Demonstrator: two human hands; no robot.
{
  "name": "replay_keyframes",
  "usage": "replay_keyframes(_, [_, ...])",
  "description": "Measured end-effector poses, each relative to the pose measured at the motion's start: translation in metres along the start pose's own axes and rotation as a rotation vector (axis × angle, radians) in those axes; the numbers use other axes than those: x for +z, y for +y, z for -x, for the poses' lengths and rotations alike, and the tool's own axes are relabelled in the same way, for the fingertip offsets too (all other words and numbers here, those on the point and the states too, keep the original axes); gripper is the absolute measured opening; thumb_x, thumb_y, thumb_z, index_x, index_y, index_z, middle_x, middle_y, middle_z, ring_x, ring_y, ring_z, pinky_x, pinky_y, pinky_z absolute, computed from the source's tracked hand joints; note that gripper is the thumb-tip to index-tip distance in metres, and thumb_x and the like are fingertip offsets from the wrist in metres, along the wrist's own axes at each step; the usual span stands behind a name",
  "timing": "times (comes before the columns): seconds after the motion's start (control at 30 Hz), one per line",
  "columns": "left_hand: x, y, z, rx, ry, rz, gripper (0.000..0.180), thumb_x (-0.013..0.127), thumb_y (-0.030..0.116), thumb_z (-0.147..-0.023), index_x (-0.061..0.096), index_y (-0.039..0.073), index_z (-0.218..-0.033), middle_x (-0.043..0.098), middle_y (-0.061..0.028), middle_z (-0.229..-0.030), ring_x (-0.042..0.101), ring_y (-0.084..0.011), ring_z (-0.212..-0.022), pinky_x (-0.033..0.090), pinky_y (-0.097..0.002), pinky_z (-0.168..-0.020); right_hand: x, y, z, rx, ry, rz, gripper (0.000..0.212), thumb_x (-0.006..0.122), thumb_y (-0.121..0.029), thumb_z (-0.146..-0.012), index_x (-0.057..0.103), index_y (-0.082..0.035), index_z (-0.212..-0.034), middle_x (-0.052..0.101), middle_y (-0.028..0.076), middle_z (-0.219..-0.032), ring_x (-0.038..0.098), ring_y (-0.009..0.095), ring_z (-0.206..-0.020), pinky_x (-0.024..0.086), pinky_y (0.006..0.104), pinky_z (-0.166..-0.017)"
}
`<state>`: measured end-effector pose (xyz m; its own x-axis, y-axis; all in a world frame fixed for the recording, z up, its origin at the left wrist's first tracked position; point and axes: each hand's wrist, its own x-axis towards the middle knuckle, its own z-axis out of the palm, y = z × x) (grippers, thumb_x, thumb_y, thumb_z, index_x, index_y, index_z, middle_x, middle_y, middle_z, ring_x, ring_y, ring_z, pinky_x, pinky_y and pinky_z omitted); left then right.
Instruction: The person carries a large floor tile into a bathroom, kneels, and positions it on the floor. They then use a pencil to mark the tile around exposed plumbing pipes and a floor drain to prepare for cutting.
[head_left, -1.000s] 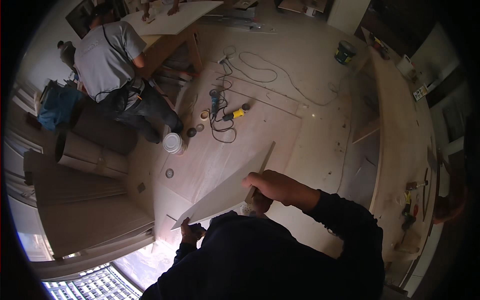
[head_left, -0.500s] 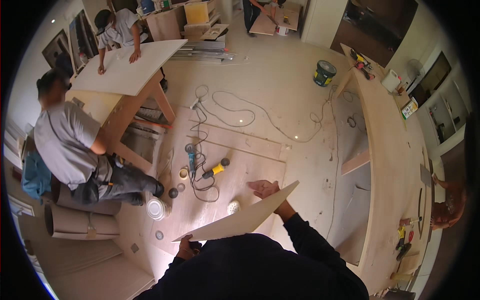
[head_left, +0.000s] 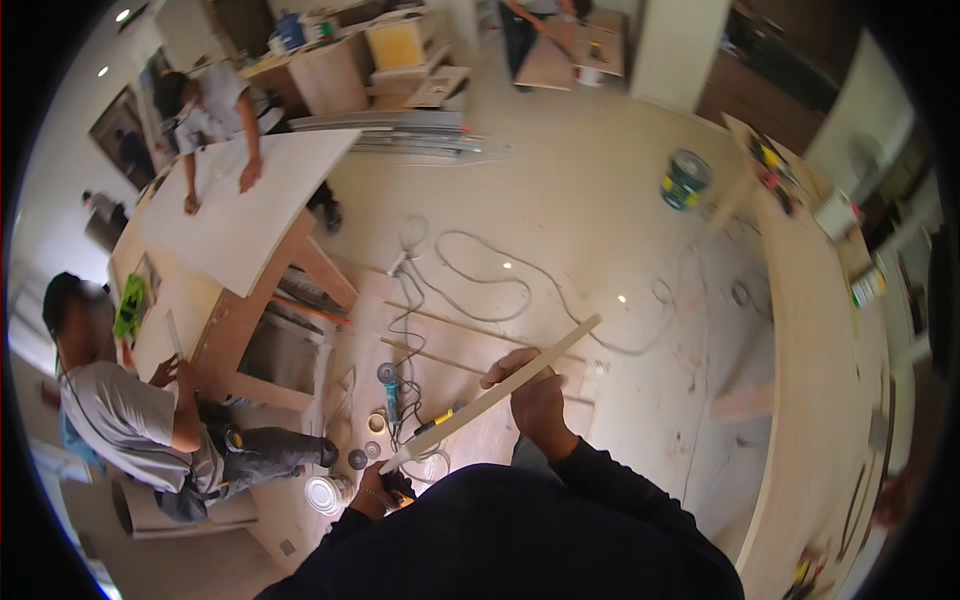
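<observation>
Head view. Pale flat panel [head_left: 465, 412] held nearly edge-on before the torso, above the floor [head_left: 600, 240], slanting upward left to right. Left grip [head_left: 373, 490] pinching its lower left end; right grip [head_left: 540, 408] wrapped about it toward the right end, fingers showing past the far face. Beyond, low down: teal angle grinder [head_left: 391, 400]; yellow-bodied power tool [head_left: 442, 418] partly hidden by the panel; white-lidded bucket [head_left: 325, 494] just left of the left grip. Long wooden worktop [head_left: 820, 350] along the right.
</observation>
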<state>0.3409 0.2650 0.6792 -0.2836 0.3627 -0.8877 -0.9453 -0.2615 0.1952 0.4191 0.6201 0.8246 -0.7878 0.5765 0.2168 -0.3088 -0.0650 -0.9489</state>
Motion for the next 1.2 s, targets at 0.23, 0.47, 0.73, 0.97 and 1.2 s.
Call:
replay_keyframes(0.23, [0.141, 0.058, -0.081, 0.18, 0.235, -0.014, 0.026, 0.063, 0.026, -0.08, 0.057, 0.003, -0.09, 0.061, -0.0143, -0.069, 0.062, -0.0333, -0.06, 0.052, -0.0495, -0.058, -0.055, 0.02, -0.201, -0.027, -0.267, -0.161, 0.036, 0.05, -0.038, -0.098, 0.05, -0.005, -0.085, 0.055, 0.009, -0.076, 0.057, 0.02, -0.074, 0.047, 0.0342, -0.072])
replay_keyframes(0.47, [0.337, 0.109, -0.136, 0.177, 0.22, 0.124, 0.024, 0.065, 0.033, -0.081, 0.059, 0.009, -0.079, 0.057, -0.0073, -0.065, 0.06, -0.0289, -0.059, 0.052, -0.0457, -0.059, -0.119, 0.051, -0.392, -0.111, -0.413, 0.128, 0.036, 0.048, -0.035, -0.099, 0.05, -0.003, -0.085, 0.053, 0.009, -0.078, 0.053, 0.018, -0.075, 0.044, 0.0322, -0.069])
replay_keyframes(0.73, [0.532, 0.209, -0.29, 0.164, 0.117, 0.152, 0.026, 0.064, 0.035, -0.082, 0.059, 0.01, -0.078, 0.057, -0.0072, -0.064, 0.06, -0.028, -0.059, 0.052, -0.0458, -0.061, -0.184, 0.043, -0.629, 0.268, -0.436, 0.186, 0.029, 0.052, -0.018, -0.092, 0.059, 0.005, -0.109, 0.063, 0.006, -0.102, 0.055, 0.014, -0.095, 0.044, 0.0299, -0.086])
replay_keyframes(0.97, [0.711, 0.319, -0.401, 0.091, 0.085, 0.111, 0.027, 0.063, 0.036, -0.083, 0.059, 0.01, -0.077, 0.057, -0.0072, -0.063, 0.06, -0.0271, -0.059, 0.052, -0.0459, -0.063, -0.236, 0.066, -0.836, 0.33, -0.33, -0.123, 0.037, 0.062, -0.024, -0.089, 0.059, 0.003, -0.113, 0.064, 0.009, -0.107, 0.058, 0.016, -0.1, 0.046, 0.0314, -0.088])
replay_keyframes(1.2, [0.879, 0.421, -0.501, 0.087, 0.08, 0.083, 0.029, 0.062, 0.038, -0.084, 0.059, 0.011, -0.076, 0.057, -0.0071, -0.062, 0.06, -0.0263, -0.06, 0.052, -0.0459, -0.064, -0.27, 0.087, -1.04, 0.381, -0.423, -0.406, 0.034, 0.069, -0.014, -0.082, 0.061, 0.002, -0.111, 0.066, 0.006, -0.104, 0.06, 0.014, -0.096, 0.047, 0.0291, -0.085])
